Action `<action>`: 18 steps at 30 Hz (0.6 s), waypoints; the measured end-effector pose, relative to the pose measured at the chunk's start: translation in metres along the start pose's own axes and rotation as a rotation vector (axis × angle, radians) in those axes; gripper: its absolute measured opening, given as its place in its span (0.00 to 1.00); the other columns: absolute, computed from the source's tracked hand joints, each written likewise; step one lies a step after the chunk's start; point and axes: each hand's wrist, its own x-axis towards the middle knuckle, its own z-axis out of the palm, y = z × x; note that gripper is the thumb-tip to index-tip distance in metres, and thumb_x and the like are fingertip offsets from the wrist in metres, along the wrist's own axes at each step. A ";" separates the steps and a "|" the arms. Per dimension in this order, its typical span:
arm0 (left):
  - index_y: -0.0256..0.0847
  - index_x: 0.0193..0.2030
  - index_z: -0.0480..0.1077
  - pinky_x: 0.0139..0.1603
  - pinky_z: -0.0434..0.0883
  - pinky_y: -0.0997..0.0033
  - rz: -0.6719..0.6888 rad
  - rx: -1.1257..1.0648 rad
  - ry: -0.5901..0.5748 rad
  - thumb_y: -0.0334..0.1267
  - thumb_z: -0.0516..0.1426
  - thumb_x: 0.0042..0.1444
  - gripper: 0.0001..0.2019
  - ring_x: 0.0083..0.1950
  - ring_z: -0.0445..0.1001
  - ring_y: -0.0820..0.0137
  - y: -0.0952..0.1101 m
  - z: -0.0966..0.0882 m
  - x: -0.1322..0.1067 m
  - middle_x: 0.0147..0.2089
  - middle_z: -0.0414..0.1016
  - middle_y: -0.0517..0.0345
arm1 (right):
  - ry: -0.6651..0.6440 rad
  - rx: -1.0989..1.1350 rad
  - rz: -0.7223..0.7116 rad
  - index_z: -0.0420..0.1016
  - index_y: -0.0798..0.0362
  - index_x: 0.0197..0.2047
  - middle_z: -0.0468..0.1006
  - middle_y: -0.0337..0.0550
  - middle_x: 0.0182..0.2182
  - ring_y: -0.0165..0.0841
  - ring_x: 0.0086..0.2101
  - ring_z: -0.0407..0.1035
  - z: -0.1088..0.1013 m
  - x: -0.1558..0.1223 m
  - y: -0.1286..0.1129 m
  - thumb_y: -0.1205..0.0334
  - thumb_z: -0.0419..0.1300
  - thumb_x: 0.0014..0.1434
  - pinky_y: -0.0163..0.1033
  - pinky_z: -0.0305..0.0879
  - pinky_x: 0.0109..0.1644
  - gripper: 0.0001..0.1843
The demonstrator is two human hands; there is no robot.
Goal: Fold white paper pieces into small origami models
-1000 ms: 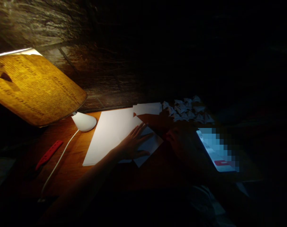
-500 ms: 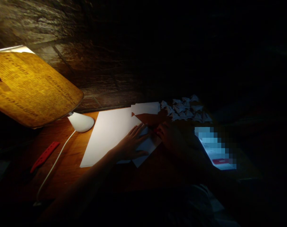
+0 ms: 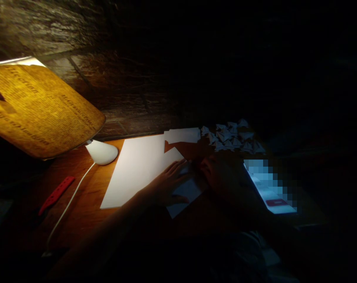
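My left hand [image 3: 171,182] lies flat with its fingers stretched out over a smaller white sheet of paper [image 3: 174,210], pressing on it. That sheet is turned at an angle and overlaps a large white paper [image 3: 128,173] on the wooden table. At the sheet's right edge, my right hand [image 3: 209,167] has its fingers curled together in deep shadow. Whatever is between those fingers is too dark to make out. Beyond both hands sits a small pile of cut white paper [image 3: 182,136].
Several folded paper shapes [image 3: 224,135] lie at the back right. A lit phone [image 3: 266,196] rests right of my hands. On the left stand a lamp with a printed shade [image 3: 43,114] and white base [image 3: 103,153], its cord [image 3: 74,196], and a red strip with holes [image 3: 59,192].
The smaller sheet has shifted right and toward me, away from the cut paper pile. Both hands have moved slightly right with it.
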 end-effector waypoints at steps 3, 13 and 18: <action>0.48 0.79 0.41 0.76 0.49 0.33 -0.105 0.021 0.062 0.64 0.57 0.61 0.48 0.81 0.37 0.43 0.002 0.002 0.000 0.81 0.37 0.41 | 0.004 0.014 -0.010 0.76 0.55 0.44 0.77 0.52 0.44 0.41 0.44 0.70 0.000 -0.003 0.001 0.70 0.57 0.67 0.42 0.63 0.47 0.07; 0.45 0.79 0.43 0.75 0.49 0.32 -0.175 0.032 0.087 0.62 0.57 0.62 0.47 0.80 0.38 0.42 -0.005 0.008 -0.004 0.81 0.38 0.39 | -0.015 -0.035 -0.015 0.76 0.56 0.42 0.76 0.51 0.43 0.40 0.44 0.70 0.008 0.009 -0.009 0.66 0.57 0.69 0.42 0.63 0.46 0.06; 0.44 0.79 0.41 0.76 0.49 0.32 -0.181 0.048 0.085 0.63 0.56 0.62 0.47 0.81 0.38 0.43 -0.004 0.007 -0.003 0.81 0.39 0.38 | -0.002 -0.040 -0.025 0.76 0.55 0.44 0.76 0.51 0.45 0.40 0.44 0.71 0.013 0.015 -0.011 0.64 0.58 0.69 0.40 0.63 0.44 0.06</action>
